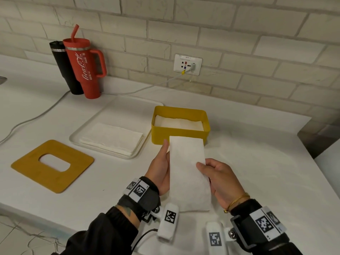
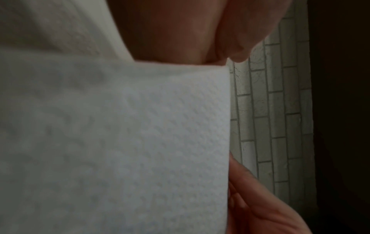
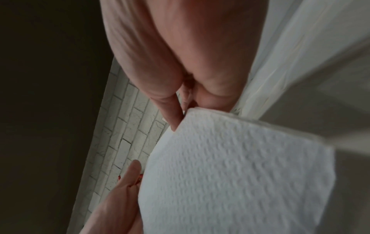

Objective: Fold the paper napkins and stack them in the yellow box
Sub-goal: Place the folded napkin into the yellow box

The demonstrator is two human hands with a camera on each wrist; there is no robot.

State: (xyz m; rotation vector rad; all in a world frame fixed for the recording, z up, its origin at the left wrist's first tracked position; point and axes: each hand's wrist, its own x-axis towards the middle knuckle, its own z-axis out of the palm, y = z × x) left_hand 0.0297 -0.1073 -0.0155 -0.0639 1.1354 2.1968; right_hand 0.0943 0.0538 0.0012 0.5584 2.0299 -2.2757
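Note:
A folded white napkin point(image 1: 187, 172), a long narrow rectangle, is held above the counter just in front of the yellow box point(image 1: 179, 138). My left hand point(image 1: 159, 168) holds its left edge with the thumb straight alongside; the fingers are hidden beneath the paper. My right hand point(image 1: 217, 177) pinches the right edge, thumb on top. The box holds white napkins lying flat. The left wrist view shows the embossed napkin point(image 2: 140, 142) under my palm point(image 2: 180, 31). In the right wrist view, the right hand point(image 3: 180, 55) grips the napkin's point(image 3: 240, 174) corner.
A white tray point(image 1: 86, 129) left of the box carries a stack of unfolded napkins point(image 1: 110, 138). A yellow-brown lid with an oval hole point(image 1: 52, 165) lies at the left. A red tumbler point(image 1: 84, 67) and a black one point(image 1: 62, 67) stand by the wall; a cable point(image 1: 36, 115) crosses the counter.

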